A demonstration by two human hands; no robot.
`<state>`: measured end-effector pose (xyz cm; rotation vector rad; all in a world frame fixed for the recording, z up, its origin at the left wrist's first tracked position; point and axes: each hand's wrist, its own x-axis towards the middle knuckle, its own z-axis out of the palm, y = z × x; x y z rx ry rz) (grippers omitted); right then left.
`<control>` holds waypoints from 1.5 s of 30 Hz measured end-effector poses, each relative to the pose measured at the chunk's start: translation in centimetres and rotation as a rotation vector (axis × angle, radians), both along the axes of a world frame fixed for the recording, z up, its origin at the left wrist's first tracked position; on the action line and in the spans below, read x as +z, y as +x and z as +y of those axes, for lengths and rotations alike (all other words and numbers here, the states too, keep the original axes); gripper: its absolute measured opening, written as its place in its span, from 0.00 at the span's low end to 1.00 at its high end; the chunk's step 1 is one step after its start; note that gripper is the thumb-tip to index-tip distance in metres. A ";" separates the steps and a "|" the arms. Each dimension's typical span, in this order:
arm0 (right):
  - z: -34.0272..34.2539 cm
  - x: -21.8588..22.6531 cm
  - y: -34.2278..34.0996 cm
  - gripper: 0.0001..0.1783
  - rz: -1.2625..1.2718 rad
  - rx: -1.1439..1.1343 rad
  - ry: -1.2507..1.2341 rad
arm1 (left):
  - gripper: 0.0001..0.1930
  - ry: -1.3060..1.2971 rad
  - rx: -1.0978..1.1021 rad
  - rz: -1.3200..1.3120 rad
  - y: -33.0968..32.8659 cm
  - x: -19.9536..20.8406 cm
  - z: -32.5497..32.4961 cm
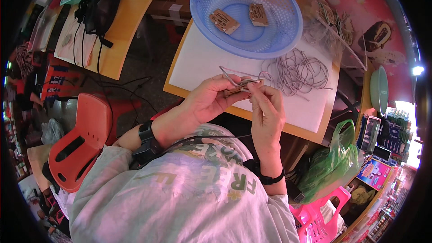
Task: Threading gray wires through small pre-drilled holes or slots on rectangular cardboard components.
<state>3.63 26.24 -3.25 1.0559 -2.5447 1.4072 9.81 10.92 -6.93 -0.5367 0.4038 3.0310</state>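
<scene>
Both hands meet over the near edge of the white-topped table [189, 63]. My left hand [204, 99] is closed round a small brown card-like piece [235, 90] and a length of grey cord [226, 74] that loops up above it. The fingers of my right hand [269, 112] are pinched together at the other end of the piece, by the cord; their tips cover just what they grip. Beyond, a blue plastic basket [198, 26] holds two brown cards [223, 21] with slots or markings. A loose tangle of grey cord [301, 73] lies right of the hands.
Clear plastic bags [321, 31] lie at the table's far right. A red-orange chair [92, 126] stands left, below another wooden table [128, 22] with a black bag [103, 9]. A green plastic bag [328, 166] and a pink chair [321, 218] are at my right.
</scene>
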 end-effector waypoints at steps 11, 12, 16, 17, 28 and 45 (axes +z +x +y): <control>-0.7 0.1 0.4 0.10 0.022 -0.093 -0.038 | 0.06 -0.108 0.092 -0.087 0.2 0.6 0.4; -0.6 0.1 0.4 0.09 0.026 -0.094 -0.023 | 0.06 -0.114 0.092 -0.073 0.2 0.5 0.4; -0.6 0.2 0.4 0.08 0.061 -0.116 0.011 | 0.06 -0.113 0.094 -0.029 0.4 0.6 0.4; -0.6 0.2 0.4 0.09 0.065 -0.118 0.006 | 0.06 -0.113 0.094 -0.029 0.4 0.6 0.5; -0.7 -0.6 0.2 0.08 0.177 -0.094 0.023 | 0.07 -0.185 0.119 0.024 0.4 0.4 1.1; -1.1 -0.8 -0.2 0.13 0.011 0.035 0.036 | 0.10 -0.755 0.208 0.084 0.1 -0.5 1.8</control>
